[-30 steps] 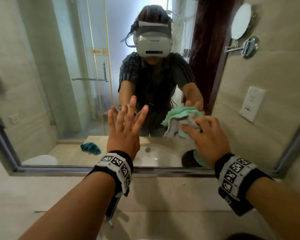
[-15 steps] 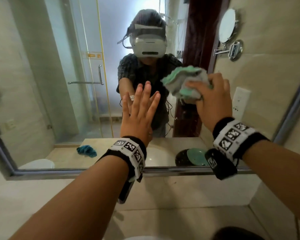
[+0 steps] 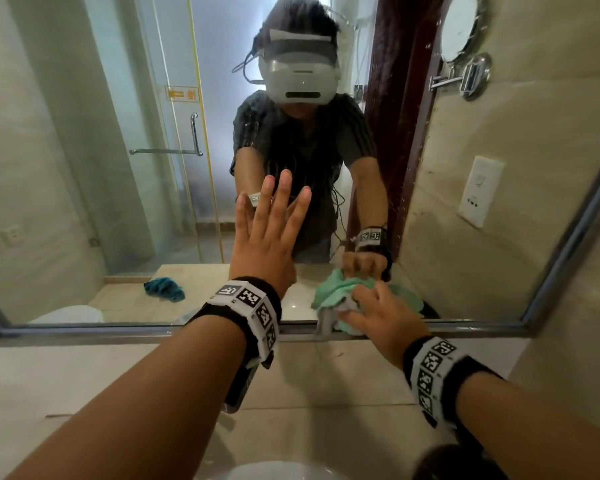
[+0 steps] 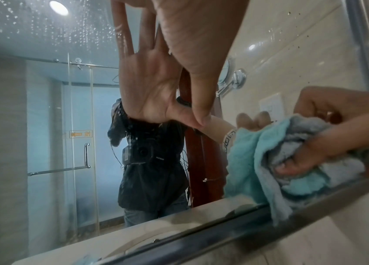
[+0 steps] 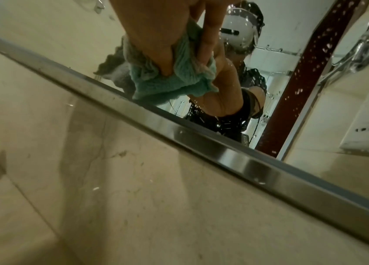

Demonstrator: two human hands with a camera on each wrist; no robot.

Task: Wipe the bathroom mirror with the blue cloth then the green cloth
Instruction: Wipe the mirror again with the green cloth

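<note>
The wall mirror [image 3: 118, 188] fills the head view, with water spots on its glass. My left hand [image 3: 271, 216] lies flat on the glass with straight fingers, its thumb [image 4: 198, 75] also touching it. My right hand [image 3: 371, 306] grips the bunched green cloth [image 3: 333, 299] and presses it to the glass at the mirror's bottom edge, right of centre. The cloth [image 4: 258, 161] overlaps the metal frame [image 5: 201, 139]; its folds [image 5: 167, 80] are pinched between my fingers. The blue cloth [image 3: 163, 289] shows only as a reflection, lying crumpled on the counter at the left.
A steel frame [image 3: 118, 329] borders the mirror, with beige tiled wall [image 3: 84, 368] below it. A white basin rim [image 3: 274, 471] shows at the bottom. Reflected on the right are a wall socket [image 3: 480, 190] and a round swivel mirror [image 3: 459, 27].
My right hand swept the green cloth up to the mirror's upper right, then back down to the bottom edge. My left hand has stayed flat on the glass.
</note>
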